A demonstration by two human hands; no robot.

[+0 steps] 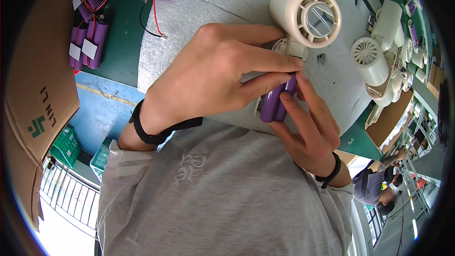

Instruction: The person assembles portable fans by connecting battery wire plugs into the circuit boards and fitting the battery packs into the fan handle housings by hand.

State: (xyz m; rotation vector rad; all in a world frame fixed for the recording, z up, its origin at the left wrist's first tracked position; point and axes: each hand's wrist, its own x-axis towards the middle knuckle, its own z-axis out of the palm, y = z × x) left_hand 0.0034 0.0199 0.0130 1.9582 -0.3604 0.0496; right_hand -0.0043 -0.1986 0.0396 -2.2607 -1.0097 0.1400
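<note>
A cream handheld fan (291,16) lies on the foam sheet with its round, slotted head at the far end. Its opened handle (290,47) runs toward me, mostly hidden under my hands. A purple battery pack (272,102) of two cells sits at the handle's near part; whether it is fully inside, I cannot tell. My right hand (310,123) grips the pack from the right, fingers along its side. From the left, my left hand (220,64) reaches over the handle. Its thumb and index finger pinch together at the pack's far end, on something small and hidden.
More purple battery packs (95,42) with red and black wires lie at the far left. Several cream fan parts (369,61) stand along the right edge. A cardboard box (42,90) is on the left, and another person (374,187) is at lower right.
</note>
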